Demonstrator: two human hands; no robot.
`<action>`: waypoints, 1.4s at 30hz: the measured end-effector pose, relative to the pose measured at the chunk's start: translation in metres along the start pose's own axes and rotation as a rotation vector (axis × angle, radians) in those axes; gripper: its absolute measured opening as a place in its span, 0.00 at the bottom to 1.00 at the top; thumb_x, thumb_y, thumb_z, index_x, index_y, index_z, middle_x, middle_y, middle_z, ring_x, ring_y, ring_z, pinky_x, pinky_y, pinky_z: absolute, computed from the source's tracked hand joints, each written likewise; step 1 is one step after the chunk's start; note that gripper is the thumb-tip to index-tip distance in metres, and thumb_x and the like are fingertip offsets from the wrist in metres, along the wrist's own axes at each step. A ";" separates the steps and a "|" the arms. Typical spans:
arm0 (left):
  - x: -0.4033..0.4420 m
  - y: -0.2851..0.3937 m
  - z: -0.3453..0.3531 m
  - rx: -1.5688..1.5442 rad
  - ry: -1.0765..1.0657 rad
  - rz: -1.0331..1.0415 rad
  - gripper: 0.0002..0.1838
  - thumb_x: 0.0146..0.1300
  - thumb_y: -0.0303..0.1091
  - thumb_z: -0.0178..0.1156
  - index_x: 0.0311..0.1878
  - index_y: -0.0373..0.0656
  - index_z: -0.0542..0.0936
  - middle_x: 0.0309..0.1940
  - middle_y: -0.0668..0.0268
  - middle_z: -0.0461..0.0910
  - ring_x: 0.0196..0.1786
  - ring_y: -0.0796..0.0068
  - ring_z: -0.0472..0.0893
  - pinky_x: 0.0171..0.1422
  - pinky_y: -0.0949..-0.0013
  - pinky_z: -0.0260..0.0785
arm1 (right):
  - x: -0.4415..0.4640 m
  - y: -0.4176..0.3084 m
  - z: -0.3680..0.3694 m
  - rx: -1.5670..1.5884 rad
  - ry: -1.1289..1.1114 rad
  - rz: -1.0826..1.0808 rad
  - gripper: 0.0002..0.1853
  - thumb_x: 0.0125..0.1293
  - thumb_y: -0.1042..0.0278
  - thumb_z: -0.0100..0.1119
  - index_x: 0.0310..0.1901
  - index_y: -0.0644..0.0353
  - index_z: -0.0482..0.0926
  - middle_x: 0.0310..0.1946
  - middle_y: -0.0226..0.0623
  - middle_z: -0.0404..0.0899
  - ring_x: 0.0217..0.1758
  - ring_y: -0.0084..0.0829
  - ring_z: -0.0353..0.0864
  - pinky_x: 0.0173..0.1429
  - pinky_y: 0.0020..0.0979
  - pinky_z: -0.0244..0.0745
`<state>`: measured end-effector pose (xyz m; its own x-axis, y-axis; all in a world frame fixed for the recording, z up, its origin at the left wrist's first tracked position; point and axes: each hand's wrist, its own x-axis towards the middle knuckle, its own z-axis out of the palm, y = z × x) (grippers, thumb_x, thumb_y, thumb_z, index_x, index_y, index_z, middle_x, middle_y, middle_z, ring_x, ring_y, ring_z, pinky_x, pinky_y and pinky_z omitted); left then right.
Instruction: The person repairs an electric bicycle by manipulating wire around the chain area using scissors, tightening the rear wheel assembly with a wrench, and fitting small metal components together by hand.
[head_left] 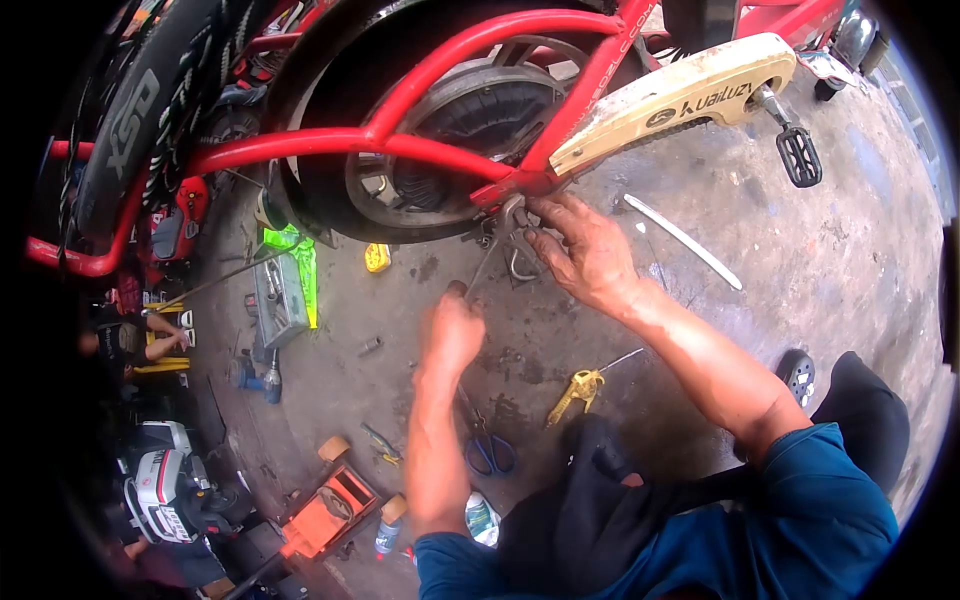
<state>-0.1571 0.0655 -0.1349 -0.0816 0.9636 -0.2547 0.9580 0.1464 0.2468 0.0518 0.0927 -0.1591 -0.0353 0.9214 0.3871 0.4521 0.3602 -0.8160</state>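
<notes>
A red electric bike frame [430,148] crosses the top of the view, with its rear wheel [365,190] and a cream chain guard [650,100]. My left hand [452,335] is closed around the lower end of a metal wrench [487,262], which slants up to the wheel axle. Beside the axle end, my right hand [585,250] has its fingers bent and pressed together near the wrench head. What sits between those fingers is hidden. Just under the axle hangs a small bent metal piece [520,265].
On the concrete floor are a yellow-handled tool [575,395], blue-handled scissors [490,455], a grey toolbox [282,295], a cordless power tool [262,375], an orange floor jack [328,510] and a white strip [685,240]. Another person [135,335] sits at far left. A pedal [798,155] juts out at right.
</notes>
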 end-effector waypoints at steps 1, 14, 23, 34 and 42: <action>-0.004 0.009 -0.033 0.165 -0.013 0.014 0.15 0.60 0.31 0.56 0.47 0.33 0.78 0.41 0.40 0.81 0.48 0.40 0.80 0.52 0.48 0.72 | -0.002 0.000 0.002 0.012 -0.003 0.010 0.19 0.61 0.64 0.61 0.55 0.55 0.77 0.49 0.42 0.78 0.48 0.49 0.80 0.49 0.45 0.76; -0.009 -0.031 0.057 -0.269 0.195 0.119 0.22 0.59 0.37 0.60 0.52 0.30 0.78 0.34 0.39 0.81 0.43 0.38 0.81 0.47 0.49 0.73 | 0.007 -0.005 -0.020 0.087 0.152 -0.041 0.17 0.59 0.72 0.63 0.51 0.60 0.79 0.44 0.44 0.81 0.44 0.43 0.83 0.46 0.38 0.78; 0.053 0.001 0.138 -0.943 0.161 0.209 0.10 0.60 0.30 0.63 0.40 0.33 0.80 0.30 0.60 0.82 0.34 0.70 0.79 0.41 0.64 0.70 | 0.078 -0.032 -0.063 -0.103 0.380 -0.631 0.17 0.55 0.78 0.65 0.49 0.64 0.80 0.42 0.45 0.82 0.42 0.45 0.82 0.48 0.37 0.76; 0.024 -0.011 0.061 -0.492 -0.031 0.017 0.17 0.58 0.32 0.59 0.48 0.33 0.81 0.38 0.43 0.83 0.47 0.45 0.83 0.51 0.57 0.72 | 0.116 -0.067 0.008 0.431 -0.200 -0.203 0.25 0.71 0.44 0.51 0.53 0.60 0.79 0.41 0.49 0.82 0.50 0.47 0.81 0.55 0.39 0.72; -0.014 0.015 -0.186 0.807 -0.078 0.239 0.10 0.61 0.22 0.51 0.40 0.35 0.81 0.39 0.47 0.82 0.45 0.51 0.83 0.50 0.55 0.75 | 0.110 -0.052 0.006 0.716 -0.474 -0.068 0.23 0.75 0.48 0.47 0.47 0.64 0.79 0.35 0.32 0.79 0.41 0.22 0.75 0.46 0.28 0.70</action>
<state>-0.1923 0.0959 0.0467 0.1392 0.9257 -0.3516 0.8520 -0.2929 -0.4339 0.0189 0.1766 -0.0770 -0.4828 0.8006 0.3549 -0.2299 0.2751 -0.9335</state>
